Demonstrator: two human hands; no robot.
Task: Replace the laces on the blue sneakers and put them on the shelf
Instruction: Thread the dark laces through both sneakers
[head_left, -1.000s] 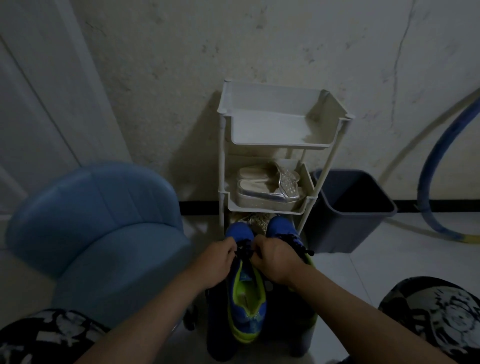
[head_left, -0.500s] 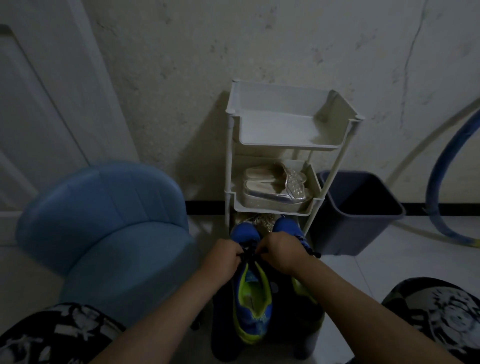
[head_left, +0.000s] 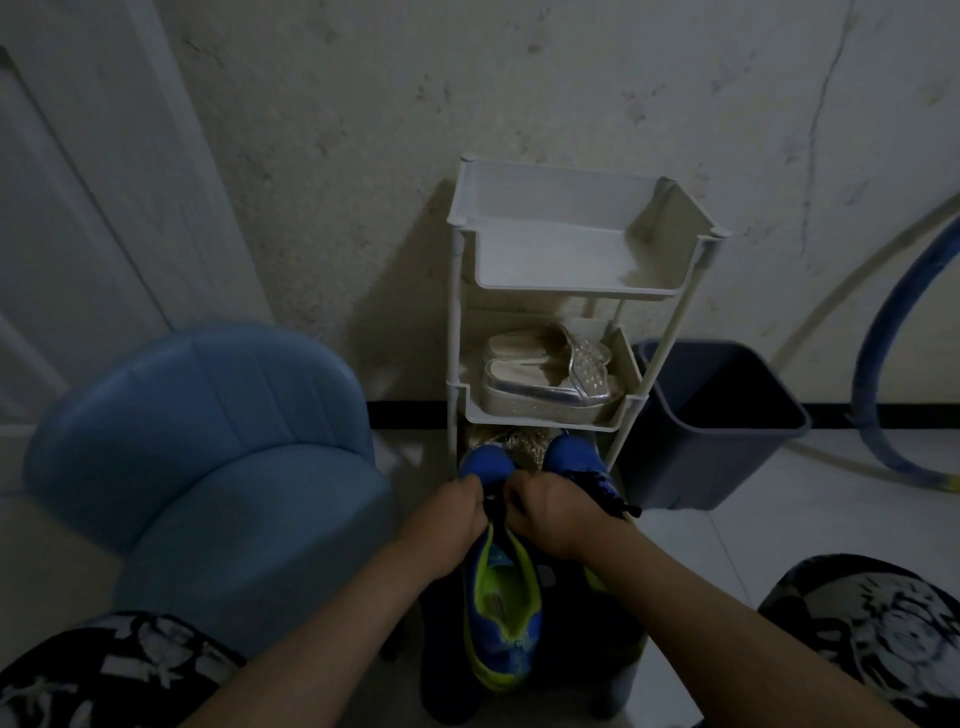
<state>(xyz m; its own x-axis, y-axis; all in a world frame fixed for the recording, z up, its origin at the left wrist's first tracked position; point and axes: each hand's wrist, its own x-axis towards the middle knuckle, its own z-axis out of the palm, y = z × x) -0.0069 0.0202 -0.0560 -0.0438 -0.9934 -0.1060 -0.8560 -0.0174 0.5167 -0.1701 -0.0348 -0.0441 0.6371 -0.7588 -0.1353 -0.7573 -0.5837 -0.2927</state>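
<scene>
- The left hand (head_left: 457, 512) and the right hand (head_left: 550, 514) sit knuckle to knuckle, almost touching; the fingers of both are curled inward, each hand pinching the black lace (head_left: 495, 508) that shows in the narrow gap between them.
- The blue sneakers (head_left: 501, 613) lie side by side directly under the hands, toes pointing away from the person; they are not on the shelf.
- The sneaker beneath the left hand shows its yellow-green lining and open mouth on the near side of the hands; its blue toe pokes out just beyond the left knuckles.
- The second sneaker is mostly hidden under the right hand and forearm; its blue toe (head_left: 574, 460) shows beyond the right knuckles; a black lace end (head_left: 626, 509) sticks out just to the right of the right wrist.
- Both sneakers rest on something dark and low beneath the forearms; it is too dim to tell what.
- A white three-tier shelf (head_left: 571, 291) stands just beyond the hands, against the wall; its middle tier holds a pair of silver sandals (head_left: 545, 371); something glittery sits low down right behind the sneaker toes, too dim to name.
- A blue chair (head_left: 208, 467) stands to the left of the left hand; a white door (head_left: 78, 208) lies beyond it, farther left.
- A dark bin (head_left: 727, 441) stands beyond and to the right of the right hand, just beside the shelf; a blue hoop (head_left: 878, 374) curves up the wall farther right.
- Knees in black-and-white patterned shorts (head_left: 872, 623) frame the forearms on both sides, nearer the person than the hands.
</scene>
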